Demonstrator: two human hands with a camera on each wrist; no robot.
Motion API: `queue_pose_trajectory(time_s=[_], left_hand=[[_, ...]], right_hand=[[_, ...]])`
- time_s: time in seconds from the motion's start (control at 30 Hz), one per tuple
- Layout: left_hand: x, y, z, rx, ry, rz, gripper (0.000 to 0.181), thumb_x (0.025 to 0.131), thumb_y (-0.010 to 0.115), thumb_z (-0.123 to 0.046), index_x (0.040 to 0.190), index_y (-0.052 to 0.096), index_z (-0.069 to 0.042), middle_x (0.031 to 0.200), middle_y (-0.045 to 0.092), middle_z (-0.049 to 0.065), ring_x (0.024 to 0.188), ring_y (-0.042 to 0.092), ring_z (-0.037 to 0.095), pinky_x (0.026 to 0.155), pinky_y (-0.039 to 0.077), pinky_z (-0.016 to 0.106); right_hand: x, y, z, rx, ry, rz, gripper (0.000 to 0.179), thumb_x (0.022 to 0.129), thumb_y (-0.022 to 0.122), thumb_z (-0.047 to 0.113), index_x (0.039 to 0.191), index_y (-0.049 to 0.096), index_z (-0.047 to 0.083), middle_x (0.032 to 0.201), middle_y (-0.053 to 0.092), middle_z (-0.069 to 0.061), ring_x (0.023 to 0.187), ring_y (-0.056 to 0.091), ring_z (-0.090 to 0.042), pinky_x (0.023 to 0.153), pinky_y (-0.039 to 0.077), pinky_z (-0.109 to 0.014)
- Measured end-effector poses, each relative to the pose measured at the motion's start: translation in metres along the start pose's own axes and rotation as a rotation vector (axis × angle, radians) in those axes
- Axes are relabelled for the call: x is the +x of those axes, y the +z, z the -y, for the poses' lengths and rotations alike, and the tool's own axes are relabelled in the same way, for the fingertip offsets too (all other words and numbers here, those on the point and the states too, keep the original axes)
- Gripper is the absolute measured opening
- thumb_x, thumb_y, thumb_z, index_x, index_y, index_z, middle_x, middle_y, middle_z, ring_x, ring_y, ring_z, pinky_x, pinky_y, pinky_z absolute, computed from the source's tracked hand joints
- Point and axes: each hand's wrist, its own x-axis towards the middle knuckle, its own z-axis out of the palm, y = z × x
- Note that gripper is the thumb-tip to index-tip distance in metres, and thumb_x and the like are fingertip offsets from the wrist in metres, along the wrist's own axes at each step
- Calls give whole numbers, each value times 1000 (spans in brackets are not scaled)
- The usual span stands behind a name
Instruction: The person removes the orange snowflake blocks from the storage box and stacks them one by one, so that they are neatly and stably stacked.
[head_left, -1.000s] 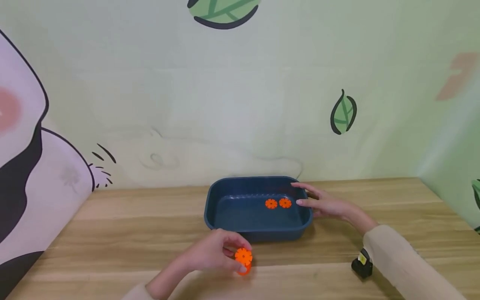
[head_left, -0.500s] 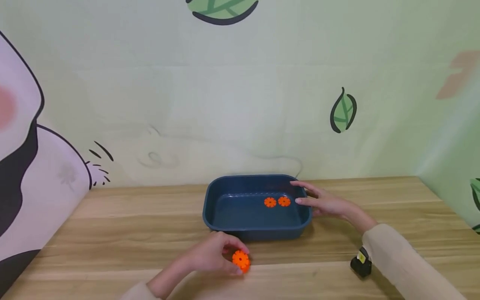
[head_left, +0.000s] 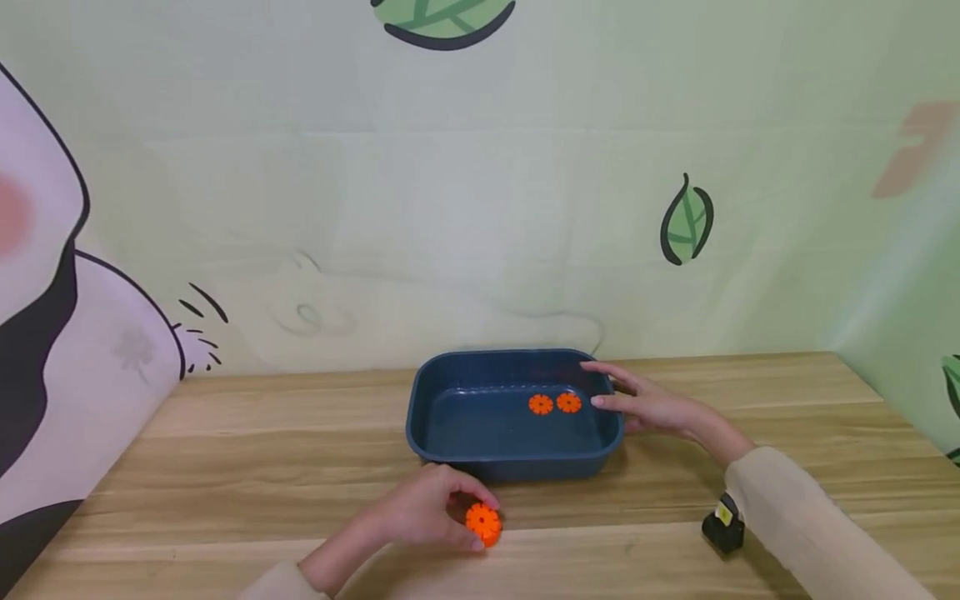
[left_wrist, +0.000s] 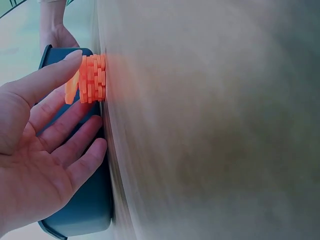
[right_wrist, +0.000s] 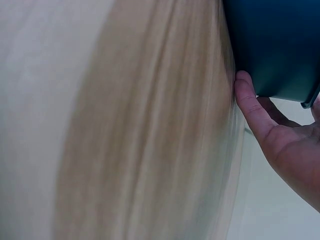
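Note:
Thumb and index finger of my left hand [head_left: 427, 508] pinch an orange notched building disc [left_wrist: 71, 91], seen tilted in the left wrist view. Beside it, a stack of several like discs [left_wrist: 93, 79] stands on the table, right at the fingertips. The head view shows the held disc overlapping this stack. My right hand [head_left: 660, 410] rests at the right end of a dark blue plastic basin [head_left: 517, 468], its fingers extended. Two fingertips reach over the rim, and a finger touches the outer wall low down in the right wrist view. Two orange discs [head_left: 555, 403] lie flat inside the basin.
A small black object with a yellow label [head_left: 723, 527] sits beside the right sleeve [head_left: 810, 517]. The wooden table [head_left: 300, 433] meets a wall [head_left: 480, 208] printed with leaves and a black-and-white figure just behind the basin.
The left hand's disc has come down over the stack and now covers most of it in the head view. The right hand and basin have stayed put.

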Motion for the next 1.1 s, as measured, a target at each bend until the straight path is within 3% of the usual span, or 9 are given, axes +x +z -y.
queue_pose_trajectory(time_s=[0.6, 0.9, 1.1], left_hand=[[0, 1, -1, 37, 3, -20, 37, 67, 81, -24, 101, 69, -15, 101, 65, -8, 88, 53, 3, 81, 43, 22], [-3, -1, -4, -43, -25, 7, 42, 71, 78, -20, 109, 65, -12, 107, 64, -5, 95, 55, 5, 85, 44, 24], [-7, -3, -9, -123, -52, 3, 38, 75, 74, -16, 111, 64, -10, 108, 63, -3, 99, 56, 10, 89, 45, 31]], right_hand=[[2, -2, 1, -8, 7, 3, 68, 90, 56, 30, 145, 18, 18, 148, -7, -24, 128, 21, -49, 86, 46, -49], [1, -2, 0, -46, -22, 9, 66, 92, 53, 31, 146, 18, 20, 148, -3, -25, 124, 31, -48, 86, 46, -48], [-3, -1, 3, -132, -73, -49, 65, 91, 55, 32, 145, 22, 16, 145, 10, -28, 118, 43, -43, 86, 47, -44]])
